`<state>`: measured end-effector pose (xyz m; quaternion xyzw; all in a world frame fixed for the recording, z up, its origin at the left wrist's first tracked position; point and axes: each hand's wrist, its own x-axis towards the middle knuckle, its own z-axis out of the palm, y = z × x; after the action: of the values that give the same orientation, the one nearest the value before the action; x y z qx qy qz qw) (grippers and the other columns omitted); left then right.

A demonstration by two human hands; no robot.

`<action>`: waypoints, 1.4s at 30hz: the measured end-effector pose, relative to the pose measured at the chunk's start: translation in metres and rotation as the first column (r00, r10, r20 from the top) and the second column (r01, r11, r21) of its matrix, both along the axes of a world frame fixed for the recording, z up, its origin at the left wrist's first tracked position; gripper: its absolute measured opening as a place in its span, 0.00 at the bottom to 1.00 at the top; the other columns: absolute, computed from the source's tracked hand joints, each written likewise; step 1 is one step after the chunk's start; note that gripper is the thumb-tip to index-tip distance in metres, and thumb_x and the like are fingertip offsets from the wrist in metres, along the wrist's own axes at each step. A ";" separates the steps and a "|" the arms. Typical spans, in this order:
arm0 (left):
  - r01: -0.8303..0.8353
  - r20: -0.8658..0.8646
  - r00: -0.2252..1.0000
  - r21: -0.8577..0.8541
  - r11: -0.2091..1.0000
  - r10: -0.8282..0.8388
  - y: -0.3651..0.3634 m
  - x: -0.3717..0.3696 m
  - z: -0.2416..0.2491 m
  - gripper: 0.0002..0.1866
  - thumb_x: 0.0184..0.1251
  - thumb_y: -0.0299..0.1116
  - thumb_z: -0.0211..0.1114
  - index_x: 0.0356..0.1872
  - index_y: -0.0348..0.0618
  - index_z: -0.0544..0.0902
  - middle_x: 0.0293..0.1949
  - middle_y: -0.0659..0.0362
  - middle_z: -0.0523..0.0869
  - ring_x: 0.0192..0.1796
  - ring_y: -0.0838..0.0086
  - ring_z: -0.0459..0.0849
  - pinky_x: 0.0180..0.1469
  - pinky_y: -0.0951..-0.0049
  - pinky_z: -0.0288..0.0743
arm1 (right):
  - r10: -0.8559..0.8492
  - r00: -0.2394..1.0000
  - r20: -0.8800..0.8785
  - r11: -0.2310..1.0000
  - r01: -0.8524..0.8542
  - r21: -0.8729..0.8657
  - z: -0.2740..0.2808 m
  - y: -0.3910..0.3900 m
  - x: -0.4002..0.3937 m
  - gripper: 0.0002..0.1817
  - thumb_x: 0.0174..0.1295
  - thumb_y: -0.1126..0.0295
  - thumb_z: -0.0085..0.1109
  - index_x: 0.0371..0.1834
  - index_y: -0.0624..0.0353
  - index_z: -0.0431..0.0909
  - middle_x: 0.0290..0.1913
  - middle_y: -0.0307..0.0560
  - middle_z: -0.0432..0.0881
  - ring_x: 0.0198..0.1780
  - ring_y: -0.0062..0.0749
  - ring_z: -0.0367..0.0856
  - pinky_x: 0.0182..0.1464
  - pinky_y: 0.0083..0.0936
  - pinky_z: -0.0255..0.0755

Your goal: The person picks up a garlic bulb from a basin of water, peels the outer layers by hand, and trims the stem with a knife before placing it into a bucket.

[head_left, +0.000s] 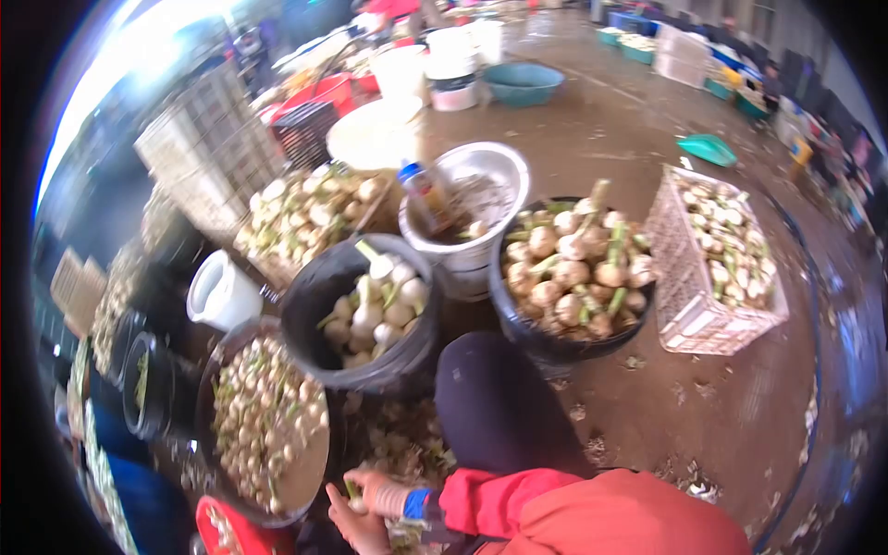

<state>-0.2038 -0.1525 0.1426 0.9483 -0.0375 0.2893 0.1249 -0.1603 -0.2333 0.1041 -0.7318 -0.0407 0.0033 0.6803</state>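
Observation:
At the bottom of the head view, my right hand, below a red sleeve with a blue cuff, is closed around a small white onion with a green stem. My left hand is just below it, a finger stretched out beside the onion; its lower part is cut off by the frame. Loose peelings lie past my hands. To their left, a dark tub holds many small peeled onions. Ahead, a black bucket contains larger white onions with stems.
A second black bucket holds unpeeled onions beyond my knee. Behind stand a metal basin with a bottle in it, and a white bucket. An onion-filled crate is at right, a red container bottom left.

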 end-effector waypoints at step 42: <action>-0.180 -0.117 0.969 -0.939 -0.294 -0.218 0.017 -0.015 0.023 0.26 0.64 0.57 0.57 0.45 0.42 0.80 0.36 0.57 0.84 0.31 0.70 0.83 0.30 0.71 0.78 | 0.022 0.988 -0.152 0.998 -0.032 -0.062 0.012 -0.043 0.033 0.11 0.51 0.81 0.54 0.36 0.58 0.82 0.36 0.46 0.83 0.40 0.30 0.80 0.45 0.24 0.72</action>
<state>-0.2189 -0.1352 0.1657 0.4858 0.2106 0.0788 0.8446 -0.1274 -0.2760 0.1156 -0.7504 0.0010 0.0693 0.6574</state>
